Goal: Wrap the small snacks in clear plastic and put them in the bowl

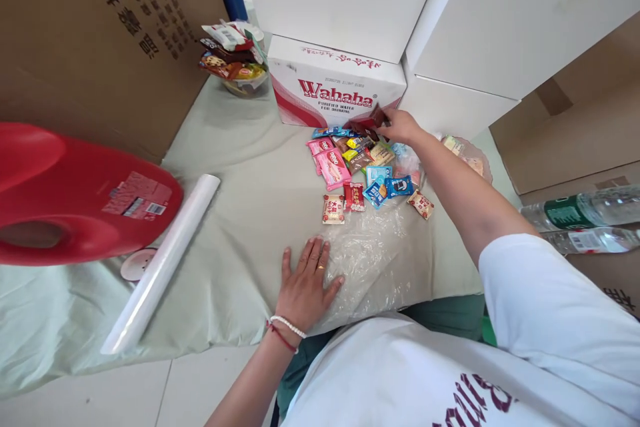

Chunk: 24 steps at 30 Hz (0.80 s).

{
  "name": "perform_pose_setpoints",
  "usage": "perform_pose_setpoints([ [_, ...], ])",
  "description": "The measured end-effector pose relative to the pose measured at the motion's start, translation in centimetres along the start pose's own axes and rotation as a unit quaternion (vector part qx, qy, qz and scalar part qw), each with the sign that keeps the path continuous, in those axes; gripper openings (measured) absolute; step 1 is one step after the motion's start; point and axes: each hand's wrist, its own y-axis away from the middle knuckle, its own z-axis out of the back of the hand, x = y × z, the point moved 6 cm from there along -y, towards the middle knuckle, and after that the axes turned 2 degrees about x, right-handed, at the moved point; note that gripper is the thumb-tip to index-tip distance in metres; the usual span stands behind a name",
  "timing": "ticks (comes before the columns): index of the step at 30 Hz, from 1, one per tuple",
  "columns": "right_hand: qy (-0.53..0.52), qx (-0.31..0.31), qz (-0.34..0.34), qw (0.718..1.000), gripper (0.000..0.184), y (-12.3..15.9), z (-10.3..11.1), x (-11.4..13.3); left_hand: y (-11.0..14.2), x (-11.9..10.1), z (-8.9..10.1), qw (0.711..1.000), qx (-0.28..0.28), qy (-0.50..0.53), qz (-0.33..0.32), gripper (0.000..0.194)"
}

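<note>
1. Clock positions run from the centre of my view; my body is at 6 o'clock.
2. My right hand (pixel 400 128), towards 2 o'clock, is pinching a dark red packet (pixel 374 121) in its fingers, at the pile's far edge, in front of the Wahaha carton (pixel 337 90) at 12.
3. My left hand (pixel 306 290), at 6 o'clock, lies palm down, fingers spread, grasping nothing; the thumb is at the edge of clear plastic film (pixel 380 263).
4. The pile of small wrapped snacks (pixel 358 161) sits near centre, towards 2 o'clock, on a pale green cloth (pixel 250 167).
5. The step in hand, I judge, is handling one packet among many.
6. The next move seems to call for a steady pinch, clear of neighbouring wrappers.
</note>
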Motion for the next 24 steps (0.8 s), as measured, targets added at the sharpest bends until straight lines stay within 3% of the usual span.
perform_pose_setpoints([
  [6,-0.029,0.064,0.071,0.995,0.055,-2.5,-4.0,2.5,-0.1,0.0,0.1,1.000,0.003,-0.006,0.001,0.069],
  [11,-0.050,0.164,-0.032,0.985,0.049,-2.8,-5.0,0.9,0.0,0.1,0.1,1.000,0.004,-0.016,-0.003,0.072],
  [13,-0.043,0.171,-0.063,0.982,0.051,-2.7,-4.9,0.7,0.0,0.0,0.1,1.000,0.000,-0.025,-0.004,0.072],
  [17,0.027,0.136,-0.069,0.988,0.060,-2.4,-4.2,1.3,0.0,0.0,0.0,0.999,-0.007,-0.037,-0.006,0.075],
  [20,0.049,0.053,-0.059,0.996,0.066,-0.9,-1.9,2.1,0.0,0.1,-0.1,0.999,-0.009,-0.035,0.003,0.084],
  [22,0.045,-0.037,-0.045,0.997,0.069,1.8,0.7,3.2,0.0,0.2,-0.2,0.999,-0.004,-0.032,0.011,0.090],
  [24,0.034,-0.099,-0.014,0.994,0.067,6.3,3.0,5.0,0.0,0.1,-0.3,0.999,0.006,-0.029,0.014,0.092],
])
